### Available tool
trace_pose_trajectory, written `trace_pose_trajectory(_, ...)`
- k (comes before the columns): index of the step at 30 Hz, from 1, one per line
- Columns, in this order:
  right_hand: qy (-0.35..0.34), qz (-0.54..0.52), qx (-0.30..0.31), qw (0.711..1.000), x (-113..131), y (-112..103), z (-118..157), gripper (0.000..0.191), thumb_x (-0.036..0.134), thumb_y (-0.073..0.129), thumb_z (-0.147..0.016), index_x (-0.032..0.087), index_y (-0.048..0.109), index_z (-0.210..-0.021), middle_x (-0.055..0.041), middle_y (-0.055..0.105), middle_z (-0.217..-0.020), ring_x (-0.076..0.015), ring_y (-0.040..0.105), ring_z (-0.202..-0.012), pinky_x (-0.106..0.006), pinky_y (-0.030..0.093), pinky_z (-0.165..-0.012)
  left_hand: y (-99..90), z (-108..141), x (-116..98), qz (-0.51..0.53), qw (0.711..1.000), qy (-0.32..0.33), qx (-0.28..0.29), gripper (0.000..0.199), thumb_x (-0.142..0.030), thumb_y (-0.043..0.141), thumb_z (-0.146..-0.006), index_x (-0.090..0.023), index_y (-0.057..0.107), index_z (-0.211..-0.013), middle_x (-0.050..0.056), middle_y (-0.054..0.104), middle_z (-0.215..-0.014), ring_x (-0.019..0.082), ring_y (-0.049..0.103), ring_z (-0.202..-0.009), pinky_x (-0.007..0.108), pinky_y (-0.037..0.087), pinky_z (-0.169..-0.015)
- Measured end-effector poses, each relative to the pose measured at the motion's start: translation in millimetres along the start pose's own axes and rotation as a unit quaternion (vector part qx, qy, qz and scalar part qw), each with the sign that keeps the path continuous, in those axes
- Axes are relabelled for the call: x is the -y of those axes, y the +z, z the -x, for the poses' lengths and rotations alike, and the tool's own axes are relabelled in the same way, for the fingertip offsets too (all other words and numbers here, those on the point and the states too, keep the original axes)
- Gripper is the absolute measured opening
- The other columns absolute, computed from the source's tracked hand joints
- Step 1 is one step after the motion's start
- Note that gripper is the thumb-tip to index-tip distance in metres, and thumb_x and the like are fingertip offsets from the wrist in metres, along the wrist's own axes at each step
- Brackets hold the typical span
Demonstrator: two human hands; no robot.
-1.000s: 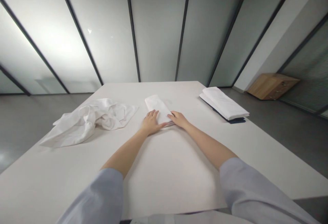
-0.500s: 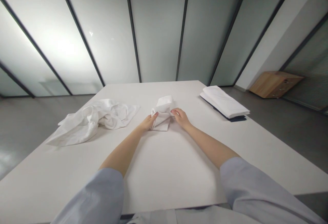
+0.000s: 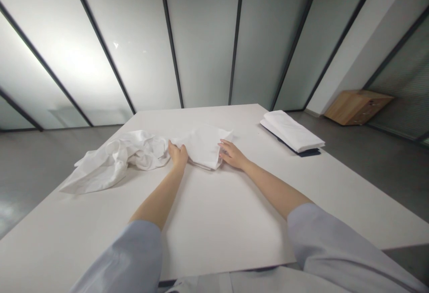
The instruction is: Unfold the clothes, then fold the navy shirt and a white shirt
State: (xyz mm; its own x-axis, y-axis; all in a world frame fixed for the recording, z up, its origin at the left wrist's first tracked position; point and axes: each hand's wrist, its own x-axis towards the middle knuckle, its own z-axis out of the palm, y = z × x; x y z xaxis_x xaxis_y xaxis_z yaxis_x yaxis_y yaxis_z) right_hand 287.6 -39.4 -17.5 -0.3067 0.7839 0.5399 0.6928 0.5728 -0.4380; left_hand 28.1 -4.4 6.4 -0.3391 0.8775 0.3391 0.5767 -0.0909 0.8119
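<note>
Head view, listed largest to smallest. Frosted glass partitions [image 3: 201, 38] in dark frames stand behind everything, with grey floor [image 3: 33, 172] on either side of your white tabletop [image 3: 217, 226]. A low wooden cabinet [image 3: 358, 107] sits beyond it at far right. Pale blue sleeves [image 3: 134, 257] enter from the bottom of the view.

On the tabletop, left of centre, lies a crumpled white cloth [image 3: 114, 161]. Well off to the right sits a folded white stack [image 3: 291, 131] on a dark flat item [image 3: 303, 152]. At centre lies a loosely spread white napkin [image 3: 204, 148], soft and lightly creased. Its left side touches the crumpled cloth; you cannot tell whether they are one piece.

Your left hand [image 3: 177, 156] is narrowly pinched on the napkin's left edge. Your right hand [image 3: 233, 155] is open, its fingertips [image 3: 221, 152] on the right edge.

Risk, as a judgement: because the fabrics touch, pulling could drag the crumpled cloth along, while a loose pinch could let the thin napkin slip and bunch.
</note>
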Motion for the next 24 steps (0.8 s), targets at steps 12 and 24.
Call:
trace_pose_trajectory(12,0.094,0.041,-0.108,0.989,-24.7,1.0,-0.5,0.043,0.017,0.051,-0.072,0.020,0.060,-0.113,-0.0109,0.061,-0.118,-0.0256,0.053,-0.114,-0.044,0.042,-0.102,-0.3,44.5,-20.4,-0.256,0.816,0.327,0.403,0.091,-0.071,0.056,-0.074,-0.019,0.036,-0.147,0.015,0.026,-0.157,0.031,0.020,-0.145,0.045,0.015,-0.117)
trace_pose_trajectory(24,0.236,0.025,-0.139,0.961,-22.1,-10.5,-2.0,0.011,0.025,0.045,-0.074,0.022,0.053,-0.066,-0.0019,0.061,-0.072,-0.0194,0.056,-0.075,-0.031,0.045,-0.074,-3.1,27.7,-22.1,0.069,0.891,0.050,0.447,0.058,-0.068,0.045,-0.082,-0.017,0.069,-0.089,0.011,0.074,-0.091,0.031,0.066,-0.099,0.042,0.048,-0.091)
